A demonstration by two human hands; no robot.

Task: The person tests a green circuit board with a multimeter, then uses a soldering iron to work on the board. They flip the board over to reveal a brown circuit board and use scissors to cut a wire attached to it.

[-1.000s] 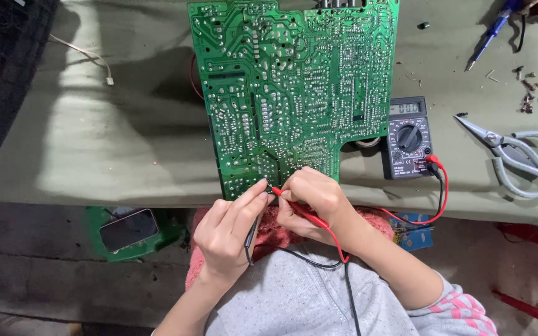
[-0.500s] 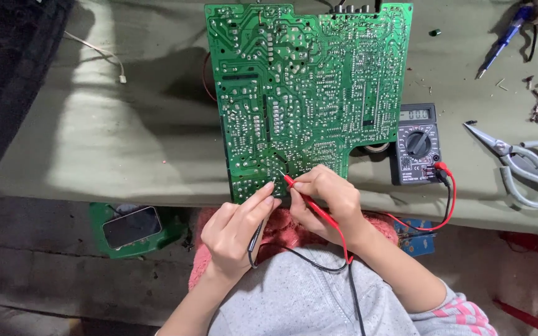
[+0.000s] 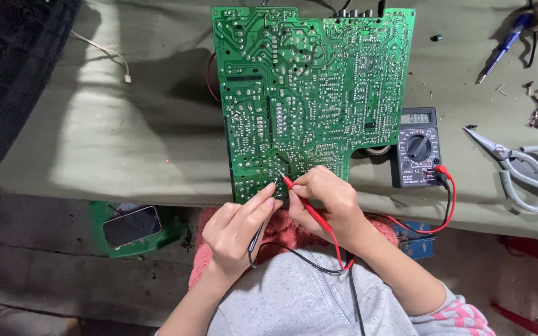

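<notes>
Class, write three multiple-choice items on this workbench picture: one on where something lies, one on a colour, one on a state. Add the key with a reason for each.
1. Where does the multimeter lie?
A. Right of the green circuit board
B. Left of the board
C. On the floor

2. What colour is the probe in the right hand?
A. Blue
B. Red
C. Yellow

3. How do the scissors lie on the table?
A. Held in the left hand
B. Under the board
C. Untouched, apart from both hands

Key:
1 A, the meter sits against the board's right edge.
2 B, a red probe and lead run from that hand to the meter.
3 C, they lie at the far right while the left hand holds a black probe at the board's near edge.
</notes>
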